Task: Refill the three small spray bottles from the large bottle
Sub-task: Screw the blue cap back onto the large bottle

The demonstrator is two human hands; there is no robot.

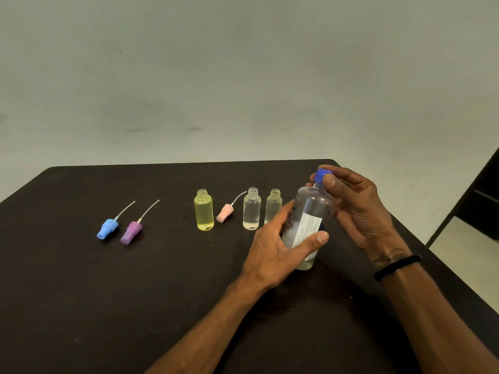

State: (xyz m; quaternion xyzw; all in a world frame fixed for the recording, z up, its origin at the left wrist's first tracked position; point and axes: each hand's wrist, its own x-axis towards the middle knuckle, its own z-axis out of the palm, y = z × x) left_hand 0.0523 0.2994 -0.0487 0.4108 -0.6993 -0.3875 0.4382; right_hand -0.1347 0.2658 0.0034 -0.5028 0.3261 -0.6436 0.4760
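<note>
Gripping the large bottle (307, 225) around its labelled middle with my left hand (272, 247), I have it tilted a little above the dark surface (81, 306), near the right edge. My right hand (359, 211) has thumb and fingers (329, 180) clamped round the blue cap (322, 175), which is not yet off.

From the head view, the risks sit close by. The three small spray bottles stand open-necked in a row just beyond my left hand: the yellow bottle (204, 210), the clear bottle (252, 209) and a third bottle (273, 205), partly hidden behind my knuckles. That third one is nearest; I judge a jerk as the cap gives could knock it over and spill what it holds. Squeezing the soft wall too hard while the cap loosens might also push liquid out of the neck.

The necks are narrow, so pouring from a wide mouth will likely slop onto the surface unless I go slowly. The pink sprayer head (224, 213) lies between two bottles, where it could get wet; the blue sprayer head (107, 228) and purple sprayer head (131, 232) lie well apart to the left.
</note>
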